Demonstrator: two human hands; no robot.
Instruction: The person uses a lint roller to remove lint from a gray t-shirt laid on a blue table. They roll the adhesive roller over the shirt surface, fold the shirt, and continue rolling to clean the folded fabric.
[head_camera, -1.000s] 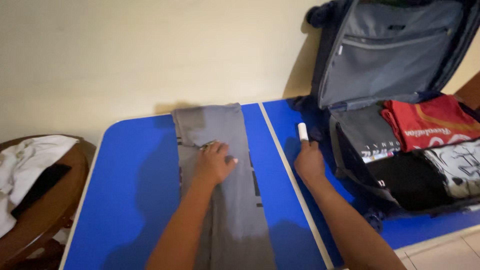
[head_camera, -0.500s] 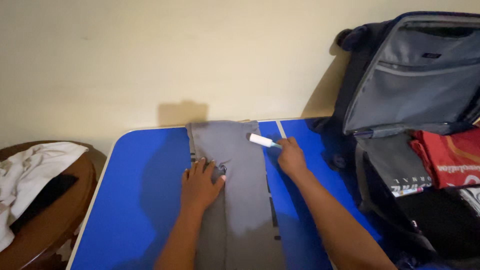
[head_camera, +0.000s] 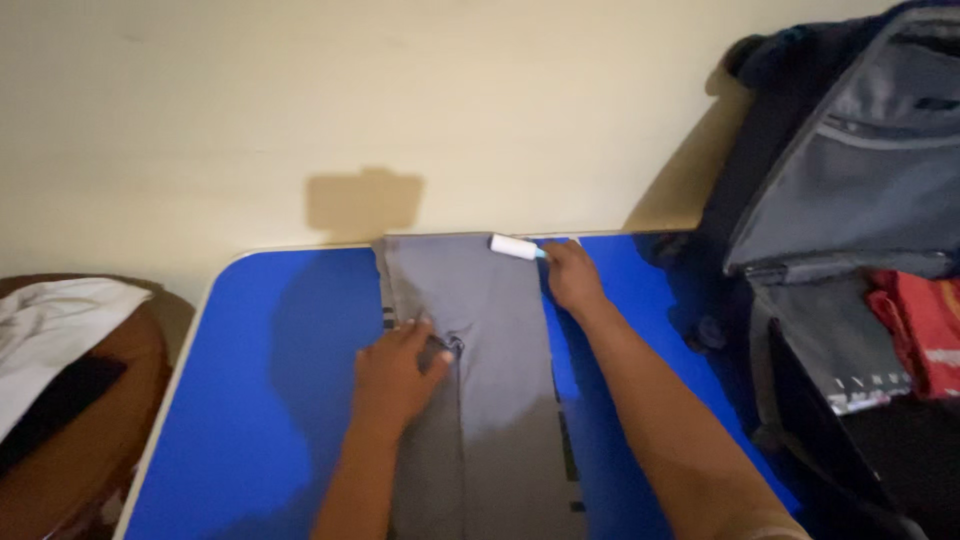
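On the blue counter (head_camera: 270, 380), the grey trousers (head_camera: 480, 380) lay flat under the spread left hand (head_camera: 395, 375), which should pin them taut while the right hand (head_camera: 572, 278), closed on the lint roller (head_camera: 515, 247) at the waistband, rolled lengthwise.

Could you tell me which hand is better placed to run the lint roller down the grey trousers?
Right: the right hand already holds the lint roller at the grey trousers' far end; the left hand pins them.

The open dark fabric suitcase (head_camera: 850, 200) runs off the right edge; the folded grey garment (head_camera: 470, 380) off the bottom; motion blur smears everything.
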